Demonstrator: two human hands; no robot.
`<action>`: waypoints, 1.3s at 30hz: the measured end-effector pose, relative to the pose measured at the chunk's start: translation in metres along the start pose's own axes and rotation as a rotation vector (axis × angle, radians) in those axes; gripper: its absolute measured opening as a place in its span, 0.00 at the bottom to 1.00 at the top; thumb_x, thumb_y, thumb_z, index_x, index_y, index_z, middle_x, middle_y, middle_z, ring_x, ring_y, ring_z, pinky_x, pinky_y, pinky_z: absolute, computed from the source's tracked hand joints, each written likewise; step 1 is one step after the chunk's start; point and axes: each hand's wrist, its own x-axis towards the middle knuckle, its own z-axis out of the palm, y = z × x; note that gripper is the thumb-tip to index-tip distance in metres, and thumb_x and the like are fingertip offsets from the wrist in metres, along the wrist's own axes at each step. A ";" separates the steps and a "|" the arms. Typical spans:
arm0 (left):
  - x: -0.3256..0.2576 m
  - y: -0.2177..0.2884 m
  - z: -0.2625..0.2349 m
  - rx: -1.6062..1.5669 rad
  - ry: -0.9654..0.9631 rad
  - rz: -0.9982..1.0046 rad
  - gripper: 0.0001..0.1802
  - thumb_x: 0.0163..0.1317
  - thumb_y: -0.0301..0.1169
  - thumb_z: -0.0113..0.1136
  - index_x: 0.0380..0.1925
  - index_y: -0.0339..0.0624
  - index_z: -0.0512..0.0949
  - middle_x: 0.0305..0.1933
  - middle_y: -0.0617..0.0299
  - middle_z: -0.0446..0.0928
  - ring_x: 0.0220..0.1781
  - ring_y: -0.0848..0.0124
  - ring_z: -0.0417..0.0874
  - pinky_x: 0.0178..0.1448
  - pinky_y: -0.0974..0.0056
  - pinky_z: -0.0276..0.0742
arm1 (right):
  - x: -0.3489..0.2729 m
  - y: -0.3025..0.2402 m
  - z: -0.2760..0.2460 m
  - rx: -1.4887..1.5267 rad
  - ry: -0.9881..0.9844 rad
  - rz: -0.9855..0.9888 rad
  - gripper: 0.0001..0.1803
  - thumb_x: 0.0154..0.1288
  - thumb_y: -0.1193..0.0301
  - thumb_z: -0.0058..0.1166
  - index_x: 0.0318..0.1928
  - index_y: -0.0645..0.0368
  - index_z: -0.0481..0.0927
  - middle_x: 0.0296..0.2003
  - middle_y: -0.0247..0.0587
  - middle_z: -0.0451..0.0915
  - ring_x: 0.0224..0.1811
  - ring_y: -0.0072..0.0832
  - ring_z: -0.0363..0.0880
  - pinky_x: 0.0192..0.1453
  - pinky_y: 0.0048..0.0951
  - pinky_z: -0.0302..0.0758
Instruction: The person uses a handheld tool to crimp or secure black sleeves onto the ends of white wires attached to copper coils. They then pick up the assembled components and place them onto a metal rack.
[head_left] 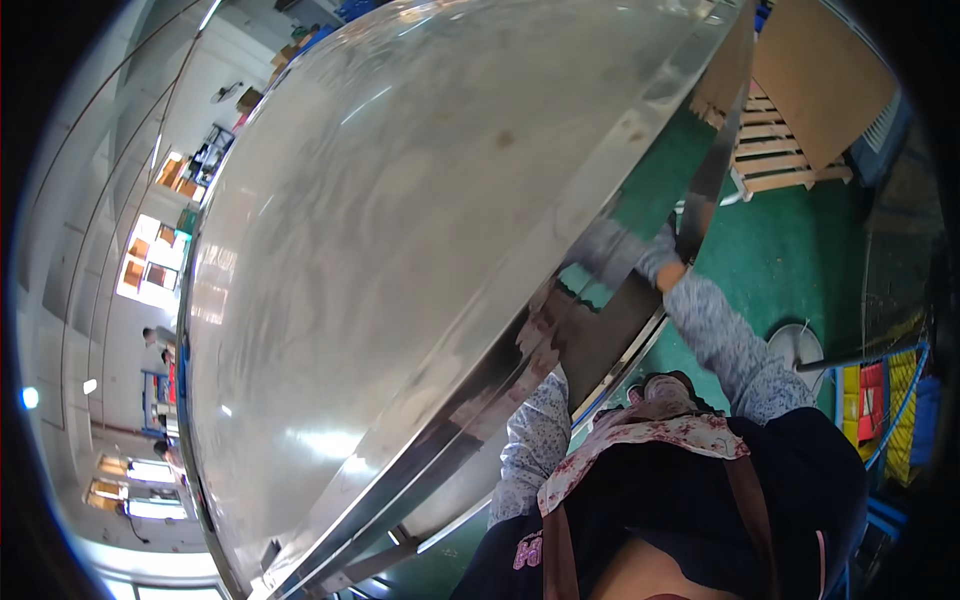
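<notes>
One large polished steel sheet (400,250), tilted and filling most of the view, is clamped at its right edge by the gloved right hand (655,255), while the left hand is hidden behind it, grip undeterminable, above one wooden pallet (775,150) on the green floor (790,260).

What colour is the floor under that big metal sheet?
Green. The floor shows best at the right of the head view, beyond the large shiny metal sheet.
</notes>
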 end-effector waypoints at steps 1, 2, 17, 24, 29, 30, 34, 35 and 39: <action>-0.004 0.002 0.004 0.041 -0.019 0.035 0.17 0.61 0.23 0.54 0.51 0.33 0.70 0.52 0.49 0.74 0.56 0.55 0.75 0.58 0.53 0.76 | -0.018 -0.010 -0.011 0.025 0.020 0.025 0.39 0.53 0.60 0.54 0.62 0.65 0.59 0.60 0.54 0.63 0.63 0.44 0.60 0.68 0.41 0.56; -0.010 0.006 0.010 0.084 -0.042 0.077 0.18 0.61 0.23 0.54 0.51 0.34 0.70 0.53 0.49 0.74 0.56 0.54 0.74 0.59 0.52 0.75 | -0.030 -0.011 0.006 0.241 -0.015 0.029 0.39 0.53 0.61 0.56 0.62 0.66 0.59 0.60 0.54 0.63 0.63 0.43 0.61 0.68 0.41 0.58; 0.054 0.011 -0.016 0.053 -0.009 -0.014 0.21 0.64 0.26 0.44 0.55 0.23 0.63 0.57 0.44 0.69 0.60 0.51 0.70 0.67 0.52 0.67 | 0.039 -0.039 0.049 1.163 -0.060 0.145 0.43 0.35 0.74 0.74 0.52 0.62 0.60 0.42 0.42 0.70 0.44 0.29 0.72 0.47 0.30 0.75; 0.004 -0.002 0.011 0.053 -0.021 -0.021 0.23 0.65 0.31 0.45 0.56 0.27 0.64 0.58 0.46 0.69 0.61 0.53 0.68 0.67 0.53 0.64 | -0.036 -0.014 0.015 0.864 -0.022 -0.013 0.39 0.37 0.73 0.70 0.51 0.60 0.62 0.42 0.43 0.72 0.44 0.31 0.73 0.46 0.32 0.74; -0.105 0.068 0.028 0.191 -0.035 0.146 0.25 0.65 0.36 0.45 0.56 0.29 0.64 0.59 0.47 0.68 0.62 0.55 0.67 0.68 0.53 0.62 | -0.107 -0.026 -0.019 0.760 -0.088 -0.223 0.36 0.39 0.72 0.68 0.51 0.59 0.64 0.41 0.43 0.73 0.43 0.32 0.74 0.46 0.33 0.74; -0.134 0.082 0.025 0.210 -0.027 0.176 0.25 0.65 0.36 0.45 0.57 0.29 0.64 0.59 0.47 0.68 0.62 0.55 0.67 0.68 0.53 0.61 | -0.121 -0.037 -0.026 0.749 -0.117 -0.267 0.35 0.40 0.72 0.67 0.51 0.59 0.64 0.41 0.43 0.73 0.43 0.32 0.74 0.46 0.33 0.74; -0.226 0.142 0.008 0.245 -0.020 0.356 0.26 0.65 0.40 0.46 0.57 0.31 0.64 0.60 0.49 0.68 0.63 0.56 0.67 0.69 0.53 0.60 | -0.145 -0.094 -0.044 0.735 -0.191 -0.535 0.33 0.41 0.71 0.66 0.50 0.58 0.65 0.41 0.44 0.74 0.42 0.33 0.74 0.45 0.34 0.74; -0.249 0.157 -0.002 0.251 -0.009 0.403 0.27 0.65 0.40 0.46 0.57 0.32 0.64 0.60 0.49 0.68 0.63 0.57 0.66 0.69 0.53 0.59 | -0.151 -0.115 -0.043 0.740 -0.216 -0.615 0.33 0.41 0.71 0.65 0.50 0.58 0.66 0.41 0.44 0.74 0.42 0.33 0.75 0.45 0.34 0.74; -0.328 0.193 -0.052 0.211 0.010 0.616 0.28 0.65 0.44 0.46 0.58 0.33 0.65 0.60 0.50 0.67 0.64 0.58 0.66 0.69 0.54 0.58 | -0.170 -0.211 -0.040 0.783 -0.316 -0.962 0.30 0.43 0.71 0.63 0.50 0.57 0.67 0.40 0.44 0.75 0.42 0.34 0.75 0.45 0.35 0.74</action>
